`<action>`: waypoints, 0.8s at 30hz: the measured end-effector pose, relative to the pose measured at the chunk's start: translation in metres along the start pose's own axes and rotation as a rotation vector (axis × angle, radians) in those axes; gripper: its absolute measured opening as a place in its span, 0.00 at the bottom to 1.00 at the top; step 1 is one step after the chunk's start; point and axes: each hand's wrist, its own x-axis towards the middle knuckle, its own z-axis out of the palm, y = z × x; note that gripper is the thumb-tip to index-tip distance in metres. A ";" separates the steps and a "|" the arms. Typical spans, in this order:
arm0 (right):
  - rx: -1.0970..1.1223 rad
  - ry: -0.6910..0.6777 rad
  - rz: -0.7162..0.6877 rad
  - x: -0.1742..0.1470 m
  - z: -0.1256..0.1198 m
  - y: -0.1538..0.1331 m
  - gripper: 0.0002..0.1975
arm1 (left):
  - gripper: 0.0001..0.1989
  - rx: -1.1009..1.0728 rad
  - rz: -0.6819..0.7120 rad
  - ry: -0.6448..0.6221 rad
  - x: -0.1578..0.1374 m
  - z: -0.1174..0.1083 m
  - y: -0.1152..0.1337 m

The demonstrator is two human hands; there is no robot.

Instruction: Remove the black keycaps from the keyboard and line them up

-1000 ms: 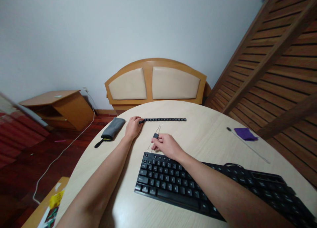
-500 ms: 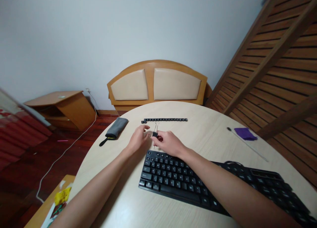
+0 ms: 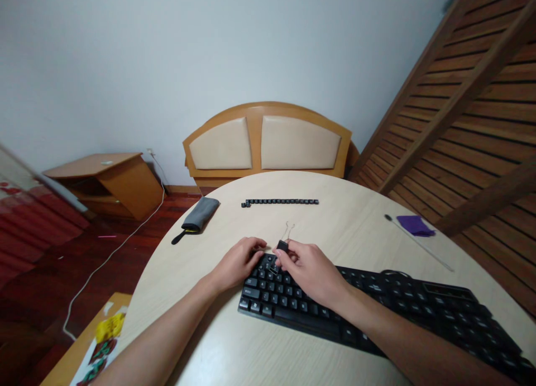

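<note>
My right hand [image 3: 312, 266] pinches the black handle of a keycap puller [image 3: 282, 245] between thumb and fingers. Two thin wire prongs point up and away from the handle; its other wire end points down over the keyboard's upper left keys. Beneath both hands lies a black keyboard [image 3: 307, 319], angled across the table. At its upper left corner, my left hand [image 3: 240, 262] grips the edge, with the thumb on the near side and the fingers curled past the far edge. A row of loose black keycaps [image 3: 285, 201] sits beyond the hands, with a couple more at its left end.
On the round table [image 3: 201, 330] a grey pouch [image 3: 201, 214] lies at left. A purple cloth [image 3: 415, 226] and a thin stick with a dark tip [image 3: 419, 243] are at right. The keyboard's cable [image 3: 396, 273] bunches behind it. A wooden headboard [image 3: 255, 134] stands beyond the table.
Both hands have come nearer, from above the bare table to the keyboard's upper left corner. My left hand has taken hold of that corner, and the puller has moved over the keys.
</note>
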 end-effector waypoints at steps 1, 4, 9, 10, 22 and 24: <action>0.029 -0.007 -0.006 -0.003 0.001 0.004 0.15 | 0.11 0.006 0.005 -0.007 0.000 0.001 0.000; 0.071 -0.056 -0.042 -0.001 0.002 0.015 0.15 | 0.10 0.002 0.009 -0.013 0.002 0.003 0.000; 0.149 -0.132 -0.073 0.019 -0.001 0.030 0.14 | 0.09 0.018 -0.011 0.037 0.004 0.005 0.001; 0.165 -0.146 -0.072 0.022 -0.002 0.031 0.14 | 0.09 0.023 -0.015 0.045 0.005 0.006 0.001; -0.184 -0.027 -0.005 0.029 0.009 0.010 0.15 | 0.09 0.029 -0.010 0.068 0.004 0.007 -0.003; -0.138 -0.031 -0.007 0.029 0.013 0.015 0.16 | 0.09 0.023 -0.024 0.064 0.003 0.007 -0.002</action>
